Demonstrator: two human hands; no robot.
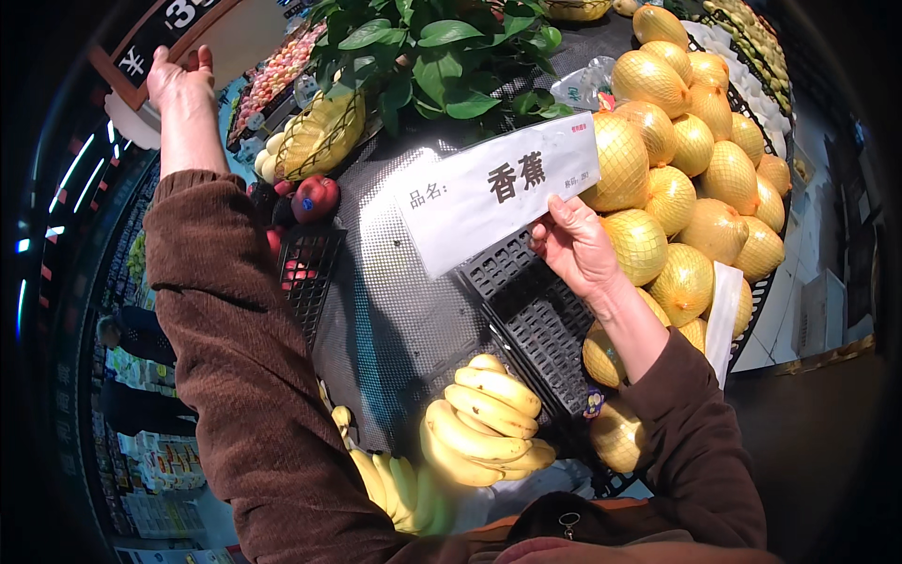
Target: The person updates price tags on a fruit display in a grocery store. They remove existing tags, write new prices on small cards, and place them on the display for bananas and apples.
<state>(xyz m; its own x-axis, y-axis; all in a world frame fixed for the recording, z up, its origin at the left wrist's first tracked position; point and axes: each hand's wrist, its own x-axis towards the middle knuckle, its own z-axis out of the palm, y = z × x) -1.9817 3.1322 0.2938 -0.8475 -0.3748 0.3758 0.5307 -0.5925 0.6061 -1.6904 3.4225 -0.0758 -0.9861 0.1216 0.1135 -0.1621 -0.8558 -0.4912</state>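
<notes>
My right hand (581,247) pinches the lower edge of a long white sign card (451,218) in a clear sleeve. The card bears large dark writing and is tilted above the display. My left hand (182,84) is raised at the far upper left, against a wood-framed black price board (130,67). Its fingers overlap the frame; whether they grip it is unclear. Below the card lies a bunch of yellow bananas (486,423), with more bananas (391,486) beside my left sleeve. Net-wrapped yellow pomelos (719,169) are piled beside my right hand.
Black plastic crates (539,338) sit under my right hand on dark mesh matting (423,338). Red apples (315,199) and a basket of yellow fruit (324,134) lie left. A leafy green plant (444,70) is at the back. A person (141,335) is at far left.
</notes>
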